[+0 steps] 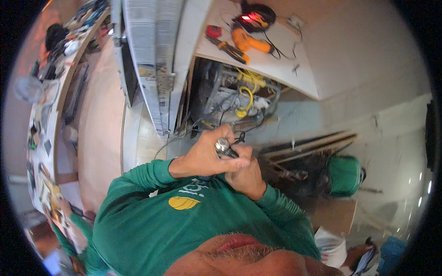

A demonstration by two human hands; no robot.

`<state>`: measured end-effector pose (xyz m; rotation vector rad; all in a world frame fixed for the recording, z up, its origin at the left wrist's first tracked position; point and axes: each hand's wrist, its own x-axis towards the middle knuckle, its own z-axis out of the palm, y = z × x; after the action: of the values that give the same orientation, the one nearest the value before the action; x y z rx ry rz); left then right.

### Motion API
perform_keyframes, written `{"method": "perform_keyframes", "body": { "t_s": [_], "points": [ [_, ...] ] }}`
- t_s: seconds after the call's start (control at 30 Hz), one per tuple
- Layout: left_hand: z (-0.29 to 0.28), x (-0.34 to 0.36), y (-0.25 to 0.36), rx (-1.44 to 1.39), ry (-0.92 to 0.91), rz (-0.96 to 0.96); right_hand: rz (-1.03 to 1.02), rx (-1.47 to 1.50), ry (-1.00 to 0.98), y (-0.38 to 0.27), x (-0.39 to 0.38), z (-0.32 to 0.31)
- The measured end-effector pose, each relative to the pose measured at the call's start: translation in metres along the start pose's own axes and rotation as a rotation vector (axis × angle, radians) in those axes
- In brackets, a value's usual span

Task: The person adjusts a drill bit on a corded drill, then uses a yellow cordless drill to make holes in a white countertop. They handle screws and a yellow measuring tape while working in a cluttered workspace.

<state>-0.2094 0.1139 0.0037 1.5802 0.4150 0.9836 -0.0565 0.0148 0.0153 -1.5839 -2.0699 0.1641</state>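
Note:
Both hands meet in front of my chest, at the middle of the view. My left hand [205,153] is closed round a tool with a round metal end and a black body [223,146]. The metal end faces up out of the grip, and the tool's kind is not clear. Against it, on the right and slightly lower, my right hand [246,176] is closed. Its fingers are partly hidden, so what they hold cannot be made out. A dark cable [195,129] runs behind the hands.
On the white worktop [294,69] lie an orange power tool [248,42], orange-handled pliers [230,51] and a red case [213,31]. Below are yellow hoses [246,99]. A newspaper-covered panel [154,60] stands left of it. Right are wooden strips [313,145] and a green container [345,175]. Another person's arm [78,225] works lower left.

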Motion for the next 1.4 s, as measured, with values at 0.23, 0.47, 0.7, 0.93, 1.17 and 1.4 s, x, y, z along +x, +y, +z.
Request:
{"method": "perform_keyframes", "body": {
  "t_s": [0.23, 0.47, 0.7, 0.93, 1.17, 1.4],
  "points": [
    [0.016, 0.010, -0.013, -0.110, 0.105, -0.042, 0.313, 0.106, 0.087, -0.015, 0.002, 0.008],
    [0.039, 0.018, -0.001, -0.128, 0.153, -0.044, 0.543, 0.194, 0.059, -0.040, 0.007, -0.024],
    [0.038, 0.030, -0.006, -0.036, 0.056, -0.141, 0.435, 0.273, 0.160, -0.021, -0.023, -0.023],
    [0.036, 0.028, -0.005, -0.148, -0.072, -0.165, 0.507, 0.295, -0.097, -0.006, -0.035, -0.028],
    [0.036, 0.036, -0.016, -0.114, -0.053, -0.190, 0.477, 0.385, 0.023, -0.022, -0.032, -0.008],
    [0.031, 0.040, -0.020, -0.122, 0.018, -0.257, 0.534, 0.575, 0.042, -0.034, -0.016, 0.010]
  ]
}}
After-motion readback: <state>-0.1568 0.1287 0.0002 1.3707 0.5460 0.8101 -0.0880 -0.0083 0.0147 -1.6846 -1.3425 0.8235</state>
